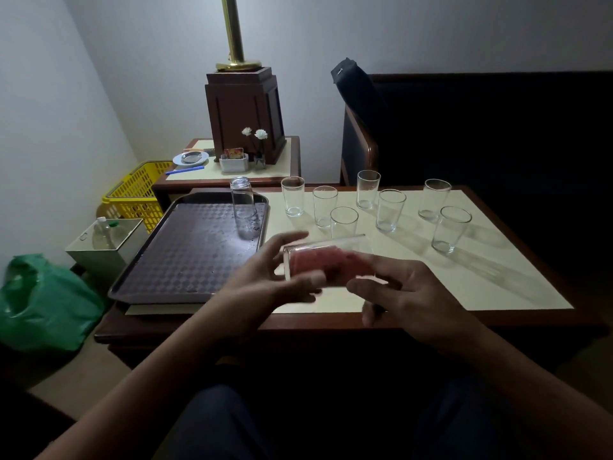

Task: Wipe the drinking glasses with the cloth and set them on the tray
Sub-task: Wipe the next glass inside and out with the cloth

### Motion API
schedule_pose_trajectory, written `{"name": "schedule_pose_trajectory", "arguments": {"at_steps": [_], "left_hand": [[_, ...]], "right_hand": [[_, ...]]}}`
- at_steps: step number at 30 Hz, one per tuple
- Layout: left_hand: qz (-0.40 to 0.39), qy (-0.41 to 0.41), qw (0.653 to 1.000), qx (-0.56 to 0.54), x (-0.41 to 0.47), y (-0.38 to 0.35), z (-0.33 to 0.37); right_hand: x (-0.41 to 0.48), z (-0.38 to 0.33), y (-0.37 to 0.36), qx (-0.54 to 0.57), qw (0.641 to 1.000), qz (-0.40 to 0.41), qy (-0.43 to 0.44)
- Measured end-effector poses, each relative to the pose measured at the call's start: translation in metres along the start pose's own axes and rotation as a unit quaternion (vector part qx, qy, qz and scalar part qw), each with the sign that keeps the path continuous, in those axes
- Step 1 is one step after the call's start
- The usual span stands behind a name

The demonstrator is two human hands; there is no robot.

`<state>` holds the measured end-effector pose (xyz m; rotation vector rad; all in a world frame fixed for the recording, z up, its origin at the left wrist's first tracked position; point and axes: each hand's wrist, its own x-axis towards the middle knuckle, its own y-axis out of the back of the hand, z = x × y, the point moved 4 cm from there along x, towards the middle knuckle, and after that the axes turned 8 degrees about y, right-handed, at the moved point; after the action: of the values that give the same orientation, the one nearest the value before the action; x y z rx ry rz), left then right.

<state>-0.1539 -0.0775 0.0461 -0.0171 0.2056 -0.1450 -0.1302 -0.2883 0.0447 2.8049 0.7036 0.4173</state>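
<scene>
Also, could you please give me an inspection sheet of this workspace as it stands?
Surface: cream-topped table, wooden edge.
Job's things: tray at left bearing one upturned glass; seven upright glasses on the table; held glass on its side, pink cloth inside.
Clutter: side table behind with lamp base, plate, flowers.
Hands: left hand holds the held glass's base; right hand grips the cloth at its open end.
Cables: nothing seen.
Surroundings: yellow basket, green bag, white box, dark sofa.
</scene>
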Motion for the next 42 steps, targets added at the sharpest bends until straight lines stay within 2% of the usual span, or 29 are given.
{"name": "schedule_pose_trajectory", "arguments": {"at_steps": [2, 4, 6, 8, 10, 11, 13, 15, 16, 18, 20, 21, 23, 24, 25, 26, 27, 29, 30, 31, 33, 34, 37, 39, 42], "left_hand": [[-0.042, 0.072, 0.993, -0.081, -0.002, -0.006, -0.002], [-0.030, 0.056, 0.996, -0.067, -0.002, -0.003, 0.000], [0.013, -0.034, 0.999, 0.034, -0.004, 0.002, 0.005], [0.047, -0.138, 0.979, 0.142, -0.007, 0.002, 0.010], [0.051, -0.188, 0.963, 0.184, -0.006, 0.000, 0.009], [0.061, -0.186, 0.962, 0.190, -0.004, 0.000, 0.008], [0.059, -0.103, 0.982, 0.144, -0.001, 0.001, 0.003], [-0.024, 0.016, 1.000, -0.006, 0.000, -0.006, -0.003], [-0.056, 0.039, 0.995, -0.066, 0.000, -0.008, -0.005], [-0.047, 0.026, 0.996, -0.076, 0.002, -0.003, -0.006], [-0.002, -0.047, 0.999, 0.007, 0.002, 0.006, -0.003], [0.028, -0.102, 0.991, 0.083, 0.001, 0.008, 0.002], [0.069, -0.238, 0.931, 0.269, -0.005, 0.004, 0.012], [0.076, -0.279, 0.898, 0.331, -0.006, 0.001, 0.013], [0.084, -0.285, 0.888, 0.352, -0.006, 0.000, 0.013], [0.085, -0.251, 0.902, 0.341, -0.005, 0.001, 0.011], [0.071, -0.182, 0.935, 0.295, -0.004, 0.001, 0.010], [-0.021, -0.015, 0.992, 0.121, -0.003, -0.004, 0.002], [-0.056, 0.047, 0.997, 0.026, -0.004, -0.008, 0.000], [-0.069, 0.074, 0.994, -0.043, -0.005, -0.009, -0.001], [-0.047, 0.062, 0.994, -0.080, -0.002, -0.004, 0.000], [-0.033, 0.039, 0.997, -0.066, -0.002, -0.001, 0.001], [-0.005, -0.046, 0.999, 0.023, 0.000, 0.011, 0.004], [0.011, -0.120, 0.988, 0.098, 0.000, 0.014, 0.008], [0.020, -0.184, 0.971, 0.152, -0.002, 0.013, 0.013]], "right_hand": [[-0.002, -0.003, -0.002, -0.011, 1.000, 0.004, 0.023], [-0.002, -0.007, -0.005, 0.002, 1.000, -0.014, 0.021], [-0.002, -0.010, -0.008, 0.015, 0.999, -0.049, -0.005], [-0.002, -0.010, -0.006, 0.014, 0.997, -0.065, -0.039], [-0.003, -0.009, -0.001, 0.032, 0.997, -0.050, -0.050], [-0.002, -0.009, 0.001, 0.040, 0.997, -0.039, -0.046], [-0.002, -0.010, 0.002, 0.041, 0.999, -0.015, -0.023], [-0.001, -0.010, 0.001, 0.026, 1.000, 0.013, 0.006], [-0.002, -0.009, 0.000, 0.009, 1.000, 0.015, 0.025], [-0.003, -0.010, -0.004, -0.003, 0.999, -0.007, 0.039], [-0.003, -0.010, -0.010, 0.028, 0.999, -0.044, 0.001], [-0.003, -0.010, -0.011, 0.042, 0.997, -0.059, -0.023], [-0.002, -0.005, -0.010, 0.077, 0.993, -0.060, -0.062], [-0.001, -0.001, -0.007, 0.102, 0.991, -0.047, -0.071], [0.001, 0.000, -0.004, 0.122, 0.989, -0.030, -0.074], [0.002, 0.001, -0.003, 0.129, 0.989, -0.015, -0.069], [0.002, 0.001, -0.002, 0.123, 0.991, 0.002, -0.059], [0.001, 0.000, -0.001, 0.091, 0.995, 0.032, -0.024], [0.001, -0.001, -0.001, 0.062, 0.997, 0.040, 0.001], [0.000, -0.003, -0.002, 0.021, 0.999, 0.039, 0.027], [0.000, -0.003, -0.003, -0.024, 0.998, 0.020, 0.051], [0.000, -0.003, -0.004, -0.008, 0.999, 0.012, 0.034], [-0.001, -0.003, -0.007, 0.089, 0.995, -0.017, -0.036], [0.000, 0.000, -0.008, 0.138, 0.988, -0.018, -0.073], [0.002, 0.007, -0.008, 0.195, 0.975, -0.018, -0.105]]}}
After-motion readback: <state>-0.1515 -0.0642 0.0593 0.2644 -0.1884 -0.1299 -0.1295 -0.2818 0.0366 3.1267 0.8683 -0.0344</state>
